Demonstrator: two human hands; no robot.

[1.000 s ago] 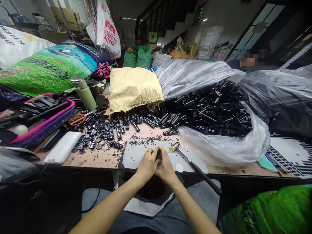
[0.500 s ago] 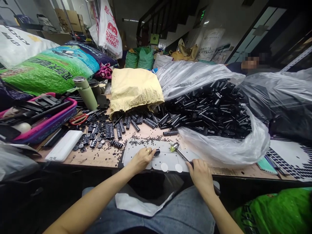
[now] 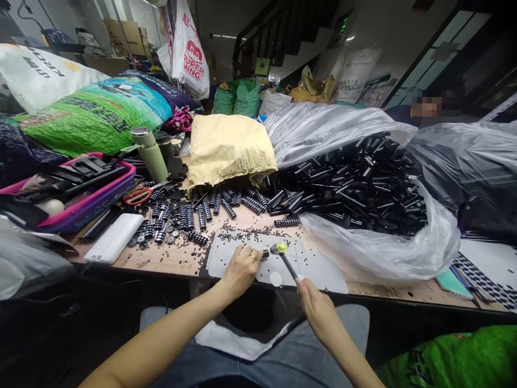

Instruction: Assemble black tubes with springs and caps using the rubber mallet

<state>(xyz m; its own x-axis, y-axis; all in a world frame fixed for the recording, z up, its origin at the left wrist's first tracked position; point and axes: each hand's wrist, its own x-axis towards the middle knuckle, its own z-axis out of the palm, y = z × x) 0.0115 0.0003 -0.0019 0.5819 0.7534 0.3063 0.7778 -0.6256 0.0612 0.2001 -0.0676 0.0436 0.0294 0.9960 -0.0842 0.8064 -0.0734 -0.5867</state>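
My left hand [image 3: 243, 269] is closed around a short black tube [image 3: 265, 254], whose end sticks out past the fingers over the grey mat [image 3: 236, 249]. In my right hand [image 3: 313, 300] is the handle of a small hammer [image 3: 287, 264]. Its head, with a yellow-green face, is just to the right of the tube's end. White round discs [image 3: 276, 279] lie on the mat below the hammer. Many tiny dark rings are scattered behind the mat, and a ribbed black roller [image 3: 287, 222] lies near the plastic bag.
A clear plastic bag [image 3: 388, 261] spills black tubes [image 3: 363, 183] at right. Behind are a yellow sack [image 3: 232, 145] and ribbed rollers [image 3: 228, 207]. Leftward stand a green flask [image 3: 150, 156], red scissors [image 3: 138, 196], a white power bank [image 3: 114, 238] and a pink basket [image 3: 131, 171]. A person is beyond, at right.
My right hand has moved left, bringing the hammer head close to the tube in my left hand. The whole view has shifted slightly.
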